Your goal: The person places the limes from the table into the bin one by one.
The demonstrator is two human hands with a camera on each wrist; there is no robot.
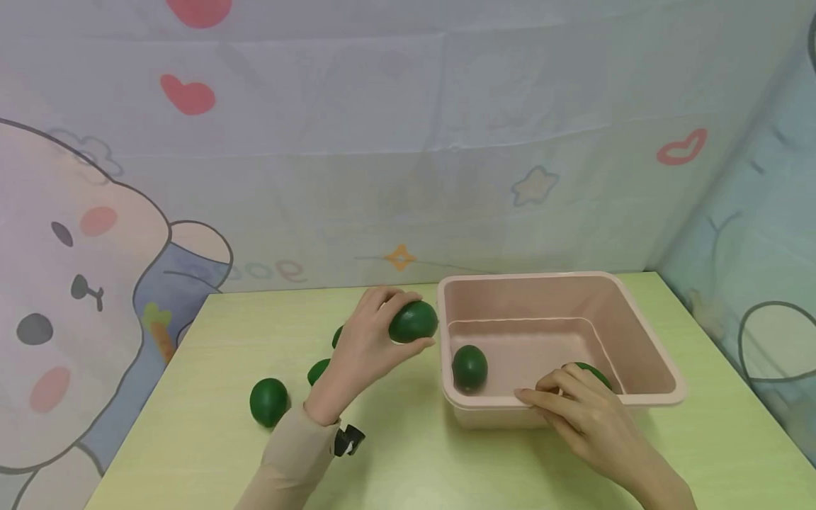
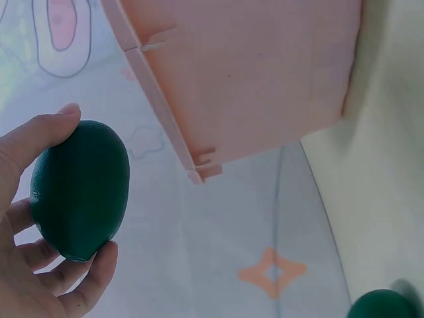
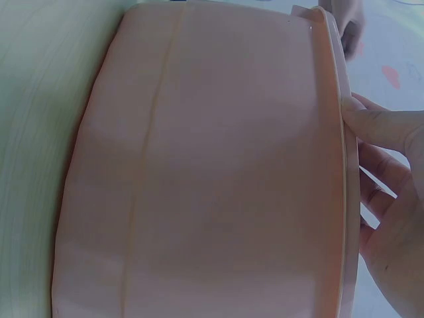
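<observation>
A dark green oval fruit (image 1: 413, 322) is held by my left hand (image 1: 371, 343) just left of the tub, above the table. In the left wrist view the thumb lies on one end of this fruit (image 2: 81, 192) and fingers curl under the other. My right hand (image 1: 589, 418) grips the near rim of the pink plastic tub (image 1: 529, 281). The right wrist view has its thumb (image 3: 374, 126) on the outside of that rim, the fingers behind it. Inside the tub, one green fruit (image 1: 469, 368) lies at the left; another (image 1: 594, 375) is partly hidden behind the right hand.
On the table (image 1: 408, 467), left of the tub, a green fruit (image 1: 269, 401) lies apart. Two more, a nearer fruit (image 1: 317, 371) and a farther fruit (image 1: 336, 336), are partly covered by the left hand and wrist. A printed cloth (image 1: 319, 177) hangs behind the table.
</observation>
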